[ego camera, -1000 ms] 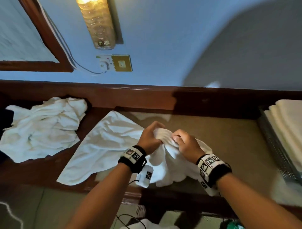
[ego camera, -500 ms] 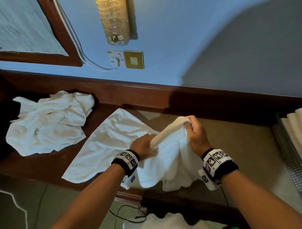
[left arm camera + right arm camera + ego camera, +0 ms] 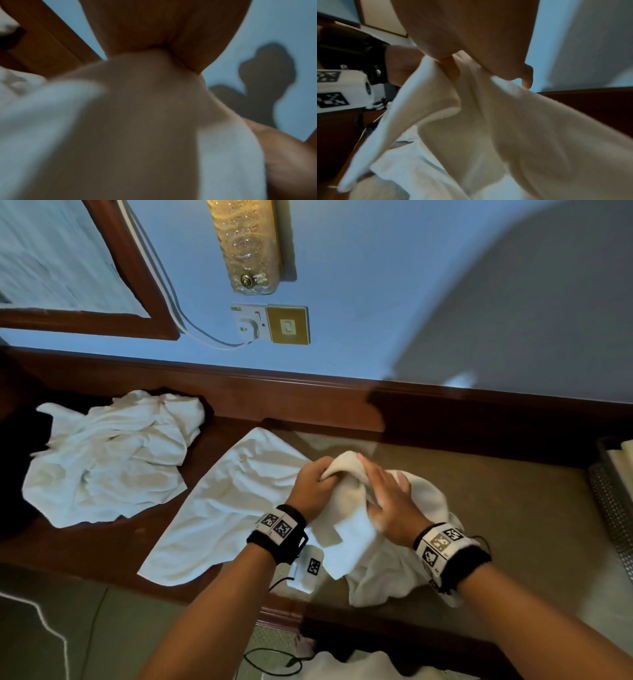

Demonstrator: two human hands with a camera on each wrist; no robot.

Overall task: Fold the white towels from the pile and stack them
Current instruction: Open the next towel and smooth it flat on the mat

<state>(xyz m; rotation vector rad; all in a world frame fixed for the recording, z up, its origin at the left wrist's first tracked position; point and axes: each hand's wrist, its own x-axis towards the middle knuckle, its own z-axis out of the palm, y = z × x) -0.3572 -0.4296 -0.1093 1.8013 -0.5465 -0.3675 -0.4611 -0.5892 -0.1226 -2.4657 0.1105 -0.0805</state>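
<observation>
- Lying flat on the table [image 3: 496,508] is one big white towel [image 3: 233,508], spread out to the left of both hands; one corner hangs past the front edge
- one messy pile of white towels [image 3: 109,460] sits farther left, well apart from the hands
- one bunched towel [image 3: 387,559] is in the middle, lifted a bit; most of it droops down below the hands and touches the table
- the left hand [image 3: 313,484] has its fingers curled tight round the top fold of the bunched towel
- the right hand [image 3: 390,501] lies on top of the same fold, just beside the left hand; its fingers look mostly straight, with the thumb tucked in the cloth
- two hands, two wrist bands [image 3: 279,529]
- one tray [image 3: 613,508] at the far right edge holds folded towels [image 3: 625,463]; I cannot tell how many
</observation>
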